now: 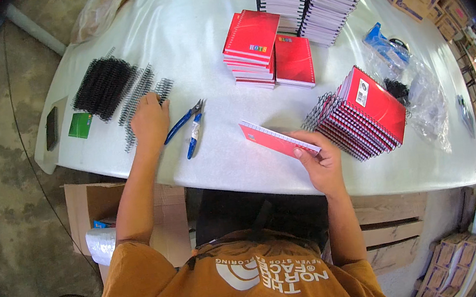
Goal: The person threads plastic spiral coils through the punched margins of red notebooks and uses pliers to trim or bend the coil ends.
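My right hand (323,165) grips a thin red notebook (275,141) by its right end, with its white page edges turned up. No coil shows on this notebook. My left hand (150,122) is over the loose black spiral binding coils (140,92), its fingers curled and pinched on one of them. A thick pile of black coils (103,87) lies just left of these. Between my hands rest cutting pliers (186,128) with blue handles, one handle wrapped in something pale.
Right of my right hand stands a stack of coil-bound red notebooks (371,104). Farther back are red notebook piles (252,38) and tall white-paged stacks (327,6). A green card (79,125) and a dark phone-like object (52,128) lie left. Clear plastic (429,103) lies right.
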Motion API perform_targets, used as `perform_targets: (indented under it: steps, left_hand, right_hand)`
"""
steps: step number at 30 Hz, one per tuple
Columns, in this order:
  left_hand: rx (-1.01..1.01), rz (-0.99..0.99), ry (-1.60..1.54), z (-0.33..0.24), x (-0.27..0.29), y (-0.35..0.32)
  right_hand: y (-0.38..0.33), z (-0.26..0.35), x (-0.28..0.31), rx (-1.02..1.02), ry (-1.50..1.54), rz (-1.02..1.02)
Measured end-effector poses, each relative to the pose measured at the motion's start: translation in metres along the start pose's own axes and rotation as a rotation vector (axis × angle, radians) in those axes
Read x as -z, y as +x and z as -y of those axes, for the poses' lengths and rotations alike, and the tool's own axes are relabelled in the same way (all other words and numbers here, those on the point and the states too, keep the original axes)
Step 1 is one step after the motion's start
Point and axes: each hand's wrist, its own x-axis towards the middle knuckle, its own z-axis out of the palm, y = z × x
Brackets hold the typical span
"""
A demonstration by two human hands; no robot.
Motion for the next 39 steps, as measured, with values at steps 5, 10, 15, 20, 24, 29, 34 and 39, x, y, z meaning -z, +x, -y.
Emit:
perform_targets:
  steps: [5,10,15,20,24,29,34,39]
  left_hand:
    - [-0.1,-0.085,-0.288,0.008,0.018,0.013]
    - [-0.259,0.191,-0.962,-0.023,0.043,-0.015]
    - [-0.43,0.558,-0.854,-0.071,0.055,-0.049]
    - [-0.474,0.461,-0.759,-0.081,0.044,-0.044]
    - [-0.483,0.509,-0.766,-0.082,0.042,-0.042]
    - [-0.203,0.82,-0.884,-0.087,0.048,-0.034]
    - [-0.299,0.993,-0.978,-0.088,0.059,-0.01]
    - [-0.702,0.719,-0.761,-0.091,0.076,-0.012]
  right_hand:
    - [-0.003,-0.024,0.0,-0.002,-0.087,0.018]
    - [0.0,-0.023,0.002,0.031,-0.063,-0.009]
    - [-0.001,-0.024,0.005,0.031,-0.099,-0.052]
    - [-0.005,-0.027,0.005,0.041,-0.116,-0.098]
    - [-0.007,-0.031,0.006,0.063,-0.128,-0.153]
    - [-0.005,-0.031,0.011,0.107,-0.192,-0.081]
    - [0.003,-0.021,0.02,0.107,-0.25,0.119]
    - [0.01,-0.014,0.014,0.085,-0.186,0.176]
